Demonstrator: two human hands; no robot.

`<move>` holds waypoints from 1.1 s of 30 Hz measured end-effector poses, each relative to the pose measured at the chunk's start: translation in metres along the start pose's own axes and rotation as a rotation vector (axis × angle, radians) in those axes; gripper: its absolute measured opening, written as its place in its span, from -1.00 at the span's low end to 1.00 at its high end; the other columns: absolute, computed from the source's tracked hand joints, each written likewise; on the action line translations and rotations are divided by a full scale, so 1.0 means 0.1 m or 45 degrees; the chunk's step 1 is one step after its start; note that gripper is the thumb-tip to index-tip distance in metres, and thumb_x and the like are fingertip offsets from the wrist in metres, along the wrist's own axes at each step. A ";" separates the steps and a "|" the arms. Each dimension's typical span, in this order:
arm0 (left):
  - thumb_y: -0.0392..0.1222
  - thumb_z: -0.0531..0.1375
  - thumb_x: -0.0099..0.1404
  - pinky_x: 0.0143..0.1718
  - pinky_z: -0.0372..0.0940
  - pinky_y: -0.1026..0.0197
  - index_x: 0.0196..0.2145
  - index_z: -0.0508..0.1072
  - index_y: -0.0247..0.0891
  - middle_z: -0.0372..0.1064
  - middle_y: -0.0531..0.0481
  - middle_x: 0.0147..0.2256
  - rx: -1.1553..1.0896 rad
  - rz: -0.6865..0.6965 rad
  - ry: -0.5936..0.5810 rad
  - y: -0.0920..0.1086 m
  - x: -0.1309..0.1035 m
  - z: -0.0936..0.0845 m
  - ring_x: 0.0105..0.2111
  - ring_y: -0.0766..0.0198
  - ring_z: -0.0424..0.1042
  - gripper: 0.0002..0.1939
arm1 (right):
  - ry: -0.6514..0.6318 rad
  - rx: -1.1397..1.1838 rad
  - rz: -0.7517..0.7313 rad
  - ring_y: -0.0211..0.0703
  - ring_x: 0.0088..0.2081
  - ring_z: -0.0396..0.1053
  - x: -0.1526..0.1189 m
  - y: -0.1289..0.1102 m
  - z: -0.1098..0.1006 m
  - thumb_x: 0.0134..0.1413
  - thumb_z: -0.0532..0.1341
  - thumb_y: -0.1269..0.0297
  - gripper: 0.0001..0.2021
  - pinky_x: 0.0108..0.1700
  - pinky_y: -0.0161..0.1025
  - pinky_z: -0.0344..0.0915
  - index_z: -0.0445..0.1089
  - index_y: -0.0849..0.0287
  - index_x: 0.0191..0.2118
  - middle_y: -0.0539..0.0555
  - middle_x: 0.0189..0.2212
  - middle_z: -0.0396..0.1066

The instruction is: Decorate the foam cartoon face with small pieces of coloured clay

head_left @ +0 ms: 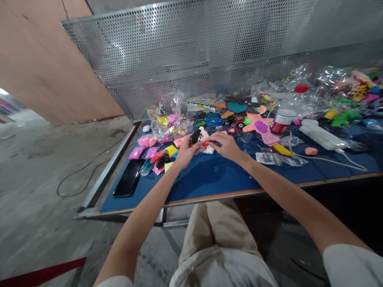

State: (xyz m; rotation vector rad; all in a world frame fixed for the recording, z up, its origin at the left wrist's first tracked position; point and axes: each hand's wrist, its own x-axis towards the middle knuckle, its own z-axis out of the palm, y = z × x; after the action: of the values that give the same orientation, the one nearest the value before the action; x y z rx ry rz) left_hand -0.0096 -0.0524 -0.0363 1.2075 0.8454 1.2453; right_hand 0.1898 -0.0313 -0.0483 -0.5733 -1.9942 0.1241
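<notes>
My left hand (186, 152) is closed round a small clay figure head (201, 135), pale pink with black hair and a drawn face, held just above the blue table (209, 175). At the lower right of the head, the fingertips of my right hand (223, 145) pinch a small red piece (204, 144) that touches or nearly touches it. A bit of white shows under the fingers. Left of my hands lie packets of coloured clay (152, 152) in pink, yellow, red and black.
A black phone (128, 178) lies at the table's left edge. A red and white can (281, 121), a white device (323, 135) with a cable, and loose clay pieces stand to the right. Clear plastic wrappers and a perforated metal panel (191, 52) are behind.
</notes>
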 end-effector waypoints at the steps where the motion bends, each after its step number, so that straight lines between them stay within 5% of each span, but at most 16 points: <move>1: -0.13 0.50 0.09 0.03 0.54 0.01 -0.05 0.44 -0.20 0.50 0.03 -0.22 0.001 0.001 -0.002 0.00 0.00 0.00 -0.16 0.20 0.60 -0.50 | -0.007 -0.003 -0.007 -0.03 -0.15 0.56 0.00 0.00 0.00 0.46 0.19 0.15 -0.78 -0.05 -0.07 0.52 0.58 0.03 -0.12 0.11 -0.19 0.61; 11: -0.21 0.45 0.10 0.01 0.55 0.02 -0.07 0.45 -0.20 0.43 0.11 -0.30 0.017 -0.013 0.009 0.01 0.00 -0.02 -0.28 0.29 0.57 -0.55 | 0.010 -0.032 -0.081 -0.07 -0.17 0.54 0.01 -0.02 0.01 0.48 0.16 0.16 -0.78 -0.07 -0.12 0.51 0.56 0.04 -0.13 0.10 -0.20 0.60; 22: -0.30 0.42 0.12 0.04 0.56 -0.02 -0.24 0.43 -0.25 0.50 0.02 -0.29 -0.044 -0.156 0.068 0.03 0.04 -0.03 -0.23 0.17 0.66 -0.72 | 0.056 0.065 0.135 -0.05 -0.19 0.56 -0.01 -0.02 0.01 0.46 0.14 0.16 -0.82 -0.10 -0.11 0.52 0.45 0.07 -0.06 0.13 -0.17 0.60; 27: -0.31 0.44 0.12 -0.25 0.62 0.04 -0.15 0.52 -0.25 0.55 -0.05 -0.29 0.143 -0.438 -0.221 0.01 0.01 -0.11 -0.32 0.15 0.64 -0.67 | 0.078 0.141 0.203 -0.03 -0.12 0.58 0.00 0.02 -0.02 0.45 0.15 0.11 -0.77 -0.04 -0.07 0.53 0.52 0.05 -0.08 0.12 -0.15 0.62; 33: -0.04 0.49 0.13 -0.67 0.27 0.32 -0.37 0.60 -0.19 0.44 0.06 -0.59 0.736 -0.224 -0.414 0.05 -0.03 -0.26 -0.68 0.31 0.40 -0.77 | 0.012 0.254 0.282 -0.12 -0.34 0.57 0.00 0.05 -0.05 0.44 0.17 0.00 -0.69 -0.26 -0.19 0.50 0.56 0.08 -0.11 0.10 -0.25 0.64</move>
State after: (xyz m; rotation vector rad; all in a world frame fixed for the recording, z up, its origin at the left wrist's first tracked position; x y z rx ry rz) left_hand -0.0361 -0.0504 -0.0377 1.6961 1.0743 0.6458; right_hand 0.1954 -0.0275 -0.0472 -0.6616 -1.8775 0.4502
